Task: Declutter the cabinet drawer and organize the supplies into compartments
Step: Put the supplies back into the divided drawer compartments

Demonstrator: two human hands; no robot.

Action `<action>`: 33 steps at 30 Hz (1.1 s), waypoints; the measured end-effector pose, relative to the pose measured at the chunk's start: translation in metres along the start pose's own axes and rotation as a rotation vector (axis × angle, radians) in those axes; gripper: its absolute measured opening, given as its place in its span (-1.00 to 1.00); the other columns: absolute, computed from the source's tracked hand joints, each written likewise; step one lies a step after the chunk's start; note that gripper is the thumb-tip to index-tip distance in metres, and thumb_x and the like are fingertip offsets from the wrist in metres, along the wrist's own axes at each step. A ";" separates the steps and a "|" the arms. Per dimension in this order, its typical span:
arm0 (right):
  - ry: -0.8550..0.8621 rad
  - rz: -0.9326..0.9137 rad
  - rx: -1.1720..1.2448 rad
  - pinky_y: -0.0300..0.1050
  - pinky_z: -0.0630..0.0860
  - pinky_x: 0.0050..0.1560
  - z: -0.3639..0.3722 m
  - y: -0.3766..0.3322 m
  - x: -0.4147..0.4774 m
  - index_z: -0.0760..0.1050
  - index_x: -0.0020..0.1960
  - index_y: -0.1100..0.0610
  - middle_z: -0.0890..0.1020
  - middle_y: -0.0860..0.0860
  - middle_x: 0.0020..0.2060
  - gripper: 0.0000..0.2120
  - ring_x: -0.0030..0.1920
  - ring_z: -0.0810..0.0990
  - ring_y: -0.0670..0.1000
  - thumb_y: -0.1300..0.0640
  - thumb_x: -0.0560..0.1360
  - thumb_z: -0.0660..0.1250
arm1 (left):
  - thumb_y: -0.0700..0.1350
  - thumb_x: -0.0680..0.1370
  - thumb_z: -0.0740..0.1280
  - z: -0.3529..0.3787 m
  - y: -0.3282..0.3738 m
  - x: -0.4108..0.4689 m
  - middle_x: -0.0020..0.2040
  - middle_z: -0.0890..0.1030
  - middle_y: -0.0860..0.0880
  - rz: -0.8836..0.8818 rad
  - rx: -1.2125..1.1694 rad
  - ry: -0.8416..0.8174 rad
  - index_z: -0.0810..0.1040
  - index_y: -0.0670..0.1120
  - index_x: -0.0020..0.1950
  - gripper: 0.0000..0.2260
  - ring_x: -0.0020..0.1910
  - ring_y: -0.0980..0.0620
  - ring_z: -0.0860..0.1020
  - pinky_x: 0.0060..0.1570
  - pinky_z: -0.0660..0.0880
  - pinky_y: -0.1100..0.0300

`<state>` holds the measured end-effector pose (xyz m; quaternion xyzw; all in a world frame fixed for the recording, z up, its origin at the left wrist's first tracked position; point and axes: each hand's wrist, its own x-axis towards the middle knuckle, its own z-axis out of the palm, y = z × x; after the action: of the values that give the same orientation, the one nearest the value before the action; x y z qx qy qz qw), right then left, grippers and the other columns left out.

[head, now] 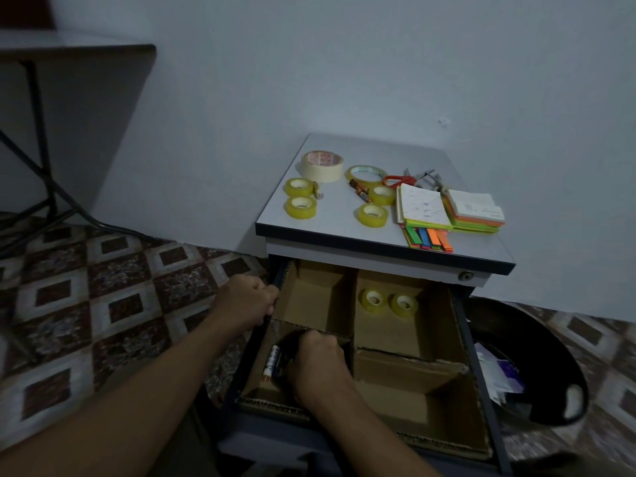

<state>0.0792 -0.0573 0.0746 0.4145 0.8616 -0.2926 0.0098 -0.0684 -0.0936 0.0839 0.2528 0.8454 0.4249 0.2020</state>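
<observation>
Right hand (320, 368) is down in the drawer's (463, 321) near-left cardboard compartment (260, 390), fingers curled under, and I can't tell if it's got anything, with a battery (271, 364) lying just beside it. Left hand (246, 301) grips the drawer's left wall, and two yellow tape rolls (373, 299) sit in the far-right compartment. Up on the cabinet's surface (330, 215): more tape, masking tape (322, 165), scissors (399, 180), sticky notes (426, 211); a black bin (537, 342) stands at the right.

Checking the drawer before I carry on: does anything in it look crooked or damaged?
Yes. On the right side of the drawer, the cardboard divider in front of the two tape rolls has a ragged, buckled top edge, and the piece nearer the front slants diagonally instead of running square.
</observation>
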 end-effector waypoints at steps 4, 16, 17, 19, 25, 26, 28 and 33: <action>0.014 0.019 0.006 -0.06 0.61 0.04 0.000 0.001 0.002 0.54 0.05 0.15 0.58 0.13 0.08 -0.89 0.06 0.61 0.11 0.21 0.52 0.34 | -0.11 0.55 0.35 0.001 0.000 0.000 -0.41 0.64 -0.01 0.015 0.006 0.017 0.61 -0.35 -0.19 -0.71 -0.49 0.07 0.51 -0.41 0.40 0.27; -0.022 -0.084 -0.154 -0.04 0.55 0.10 -0.002 0.002 -0.004 0.50 0.17 0.21 0.55 0.19 0.17 -0.81 0.17 0.58 0.15 0.26 0.56 0.31 | -0.08 0.55 0.35 0.000 -0.005 0.002 -0.44 0.64 0.02 0.021 0.013 0.004 0.60 -0.22 -0.31 -0.71 -0.49 0.06 0.53 -0.37 0.44 0.23; -0.023 -0.089 -0.167 -0.04 0.55 0.10 -0.003 0.002 -0.004 0.50 0.18 0.22 0.55 0.19 0.18 -0.80 0.18 0.57 0.15 0.27 0.56 0.31 | -0.08 0.54 0.35 0.000 -0.005 0.002 -0.44 0.64 0.02 0.022 0.013 0.003 0.60 -0.20 -0.32 -0.71 -0.48 0.05 0.54 -0.36 0.45 0.23; -0.021 -0.097 -0.171 -0.05 0.55 0.10 -0.003 0.002 -0.004 0.50 0.18 0.22 0.54 0.19 0.19 -0.80 0.19 0.57 0.15 0.27 0.56 0.31 | -0.09 0.55 0.35 -0.001 -0.004 0.001 -0.45 0.63 0.02 0.015 -0.003 -0.002 0.60 -0.24 -0.29 -0.72 -0.49 0.07 0.52 -0.39 0.42 0.25; -0.016 -0.105 -0.102 -0.08 0.58 0.06 -0.005 0.003 -0.004 0.51 0.13 0.22 0.56 0.18 0.14 -0.82 0.12 0.59 0.14 0.19 0.56 0.33 | -0.11 0.55 0.35 -0.004 0.001 -0.001 -0.42 0.64 -0.01 0.011 -0.015 -0.027 0.61 -0.32 -0.19 -0.72 -0.50 0.06 0.52 -0.45 0.39 0.28; -0.012 -0.108 -0.091 -0.10 0.57 0.05 -0.007 0.003 -0.004 0.50 0.13 0.22 0.56 0.17 0.13 -0.82 0.12 0.59 0.14 0.18 0.55 0.33 | -0.12 0.56 0.35 -0.004 0.002 -0.002 -0.41 0.65 -0.02 0.018 -0.021 -0.035 0.61 -0.33 -0.19 -0.73 -0.50 0.07 0.52 -0.47 0.39 0.29; 0.006 -0.112 -0.065 -0.10 0.56 0.00 -0.011 0.003 -0.004 0.48 0.09 0.21 0.54 0.17 0.10 -0.85 0.09 0.58 0.14 0.20 0.54 0.33 | -0.13 0.56 0.34 -0.007 0.008 -0.003 -0.38 0.66 -0.05 0.038 -0.025 -0.051 0.60 -0.35 -0.17 -0.72 -0.51 0.09 0.53 -0.51 0.38 0.31; 0.067 -0.108 0.069 -0.14 0.60 -0.33 -0.034 0.004 0.006 0.51 -0.16 0.12 0.60 0.03 -0.18 -0.91 -0.23 0.62 -0.01 0.16 0.51 0.37 | -0.13 0.59 0.35 -0.018 0.035 -0.003 -0.34 0.65 -0.12 0.080 -0.029 -0.077 0.59 -0.37 -0.13 -0.72 -0.51 0.10 0.52 -0.55 0.38 0.32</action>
<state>0.0852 -0.0339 0.0990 0.3771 0.8720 -0.3081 -0.0491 -0.0665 -0.0887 0.1230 0.2997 0.8201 0.4347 0.2208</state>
